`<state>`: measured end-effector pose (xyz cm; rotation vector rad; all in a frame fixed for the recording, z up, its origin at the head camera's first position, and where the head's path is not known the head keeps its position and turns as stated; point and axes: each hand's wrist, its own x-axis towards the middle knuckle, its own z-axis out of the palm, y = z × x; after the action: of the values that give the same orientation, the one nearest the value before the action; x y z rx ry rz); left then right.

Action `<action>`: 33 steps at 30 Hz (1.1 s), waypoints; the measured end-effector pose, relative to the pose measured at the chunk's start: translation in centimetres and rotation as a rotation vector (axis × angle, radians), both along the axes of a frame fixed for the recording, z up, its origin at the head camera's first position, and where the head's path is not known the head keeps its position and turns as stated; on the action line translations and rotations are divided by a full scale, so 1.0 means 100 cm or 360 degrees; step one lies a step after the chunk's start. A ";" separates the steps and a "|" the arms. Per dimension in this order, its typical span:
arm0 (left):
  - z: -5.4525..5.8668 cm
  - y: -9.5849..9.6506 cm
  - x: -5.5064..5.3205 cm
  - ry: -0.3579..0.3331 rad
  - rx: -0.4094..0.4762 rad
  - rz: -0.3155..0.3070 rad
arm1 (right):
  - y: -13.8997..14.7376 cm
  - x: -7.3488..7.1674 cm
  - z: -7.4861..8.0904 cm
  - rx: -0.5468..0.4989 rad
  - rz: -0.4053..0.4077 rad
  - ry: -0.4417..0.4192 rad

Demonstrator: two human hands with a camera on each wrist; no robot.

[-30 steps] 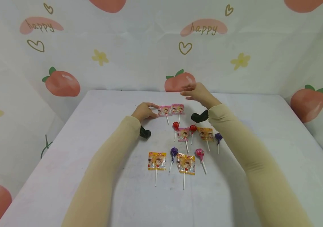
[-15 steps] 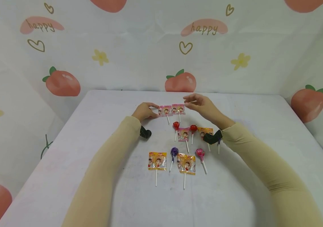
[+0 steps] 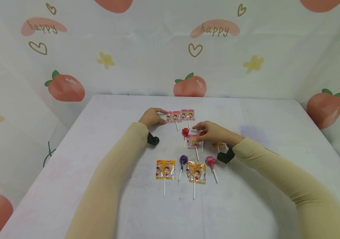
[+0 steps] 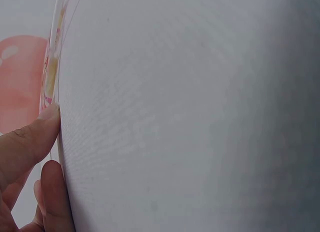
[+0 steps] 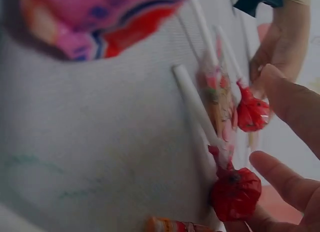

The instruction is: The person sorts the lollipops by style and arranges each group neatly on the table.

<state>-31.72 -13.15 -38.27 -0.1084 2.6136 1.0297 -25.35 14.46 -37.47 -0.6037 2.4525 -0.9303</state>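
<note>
Left hand (image 3: 152,117): fingers apart, touching pink packet (image 3: 173,116). Right hand (image 3: 217,132): parted, empty, right of packet; careful lowering spares red lollipops (image 3: 185,132).

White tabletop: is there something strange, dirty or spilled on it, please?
Yes, a faint purple smudge just beyond the right sleeve looks odd: it is darker than the pale tabletop around it. Its cause is unclear. No lollipops look visibly broken.

Your pink square-wrapped lollipop (image 3: 173,116) lies stick toward you. Nearer you lies the right-hand round red lollipop (image 5: 235,194), stick likewise.
</note>
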 end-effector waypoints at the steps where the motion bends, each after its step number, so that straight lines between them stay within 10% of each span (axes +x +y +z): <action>1: 0.000 0.000 0.000 0.0001 0.0001 0.0002 | -0.001 0.000 0.000 0.0026 0.0015 0.0011; 33: -0.005 -0.003 -0.005 0.0027 -0.0017 -0.0050 | -0.013 0.010 -0.001 0.0258 -0.0043 0.0137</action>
<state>-32.22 -13.44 -38.74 -0.0611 2.6278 1.0102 -24.34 13.12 -37.52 -0.5656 2.5876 -0.7197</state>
